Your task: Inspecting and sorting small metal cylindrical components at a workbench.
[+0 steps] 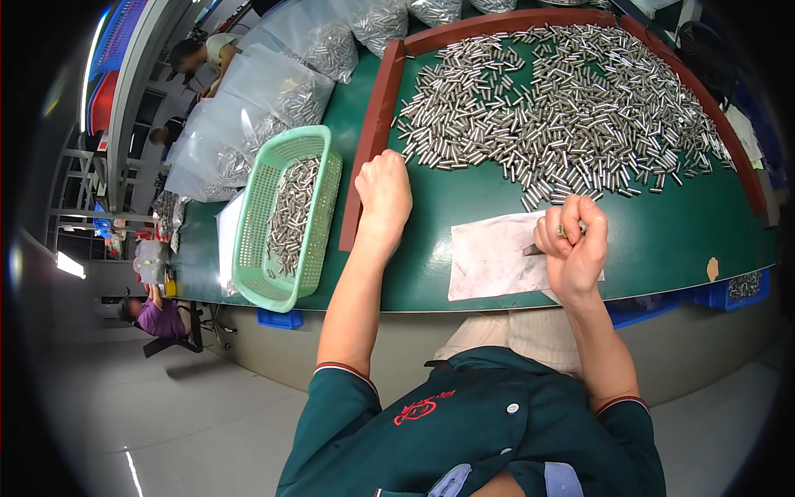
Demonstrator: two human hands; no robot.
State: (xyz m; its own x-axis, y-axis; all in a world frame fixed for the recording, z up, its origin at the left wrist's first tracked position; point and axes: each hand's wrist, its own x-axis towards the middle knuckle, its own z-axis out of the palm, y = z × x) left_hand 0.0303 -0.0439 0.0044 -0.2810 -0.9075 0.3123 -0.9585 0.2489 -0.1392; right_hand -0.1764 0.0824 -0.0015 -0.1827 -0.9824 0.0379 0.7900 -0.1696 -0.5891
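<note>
Shiny metal pins (pixel 580 124) jumbled on green tabletop (pixel 662 240); dark piece (pixel 533 249) in right grip (pixel 573 248).

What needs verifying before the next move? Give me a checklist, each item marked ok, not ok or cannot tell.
1. Left hand free: cannot tell; it is closed in a fist, its inside hidden.
2. Right hand gripping: ok; it is curled around a dark object, mostly hidden.
3. Piled metal pins between the red bars: ok.
4. Green basket upright: ok; more pins lie in it.
5. White cloth fully uncovered: not ok; the right hand covers part of it.
</note>
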